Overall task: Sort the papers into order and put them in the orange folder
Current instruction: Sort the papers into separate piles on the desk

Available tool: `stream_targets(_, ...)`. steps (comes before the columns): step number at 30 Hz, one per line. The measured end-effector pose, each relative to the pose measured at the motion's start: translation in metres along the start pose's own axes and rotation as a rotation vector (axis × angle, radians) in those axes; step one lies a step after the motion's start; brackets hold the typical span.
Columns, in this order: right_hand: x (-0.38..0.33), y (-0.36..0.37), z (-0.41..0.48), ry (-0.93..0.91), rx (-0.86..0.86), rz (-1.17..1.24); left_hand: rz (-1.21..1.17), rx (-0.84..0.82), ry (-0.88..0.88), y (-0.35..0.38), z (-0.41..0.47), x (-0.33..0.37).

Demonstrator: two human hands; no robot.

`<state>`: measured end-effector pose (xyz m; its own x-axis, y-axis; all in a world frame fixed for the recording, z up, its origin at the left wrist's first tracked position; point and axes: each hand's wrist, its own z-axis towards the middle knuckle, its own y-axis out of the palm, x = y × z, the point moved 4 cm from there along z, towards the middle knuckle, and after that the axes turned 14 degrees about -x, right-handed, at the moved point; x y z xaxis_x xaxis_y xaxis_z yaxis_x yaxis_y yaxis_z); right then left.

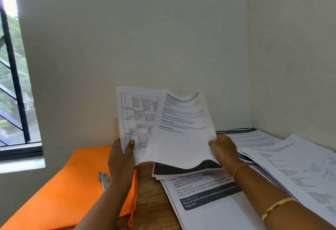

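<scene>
sheets (pixel 163 126) held up, fanned, above desk (pixel 149 186) | my L hand (pixel 121 158) pinches grid-printed sheet's bottom corner, thumb in front | my R hand (pixel 223 149) grips front sheet's lower edge | orange folder (pixel 69 184) flat at left, under L wrist | risk: front sheet limp, edge-held only, may slip onto loose pile (pixel 209 193) & lose order

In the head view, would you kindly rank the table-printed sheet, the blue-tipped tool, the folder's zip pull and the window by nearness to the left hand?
1. Table-printed sheet: held by the left hand.
2. Blue-tipped tool: on the orange folder, beside the wrist.
3. Zip pull: folder's near edge, lower down.
4. Window: far left.
</scene>
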<state>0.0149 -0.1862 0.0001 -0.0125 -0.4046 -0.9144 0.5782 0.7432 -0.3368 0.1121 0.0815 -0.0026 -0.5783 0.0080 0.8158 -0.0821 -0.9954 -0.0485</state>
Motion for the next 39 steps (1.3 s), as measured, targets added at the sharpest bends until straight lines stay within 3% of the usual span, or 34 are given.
stream_targets(9, 0.018, -0.035, 0.004, 0.091, 0.07, -0.567, 0.099, 0.039, -0.029, -0.013, 0.002, -0.002)
stream_targets(13, 0.019, -0.038, 0.006, 0.108, 0.057, -0.703, 0.011, 0.101, -0.045, -0.02, 0.006, -0.004)
stream_targets(18, 0.017, -0.034, 0.009, 0.084, 0.001, -0.724, -0.229, 0.127, -0.166, -0.027, 0.011, -0.011)
stream_targets(23, 0.02, -0.02, 0.013, 0.015, -0.037, -0.729, -0.087, -0.077, -0.198, -0.007, 0.006, -0.008)
stream_targets(28, 0.001, -0.022, -0.001, -0.195, 0.272, -0.728, 0.028, -0.18, -0.16, 0.01, -0.001, -0.003)
stream_targets(30, -0.008, -0.02, -0.005, -0.297, 0.311, -0.712, 0.065, -0.187, -0.159, 0.01, -0.001, -0.003)
stream_targets(33, -0.015, -0.014, -0.009, -0.317, 0.156, -0.548, 0.094, -0.201, -0.155, 0.013, -0.001, -0.003)
stream_targets(35, -0.017, -0.002, -0.011, -0.291, -0.045, -0.43, 0.12, -0.232, -0.134, 0.019, -0.003, 0.0)
stream_targets(37, -0.015, 0.013, -0.012, -0.245, -0.247, -0.347, 0.136, -0.307, -0.129, 0.027, -0.006, 0.002)
stream_targets(39, -0.012, 0.021, -0.01, -0.179, -0.323, -0.269, 0.166, -0.405, -0.133, 0.037, -0.009, 0.003)
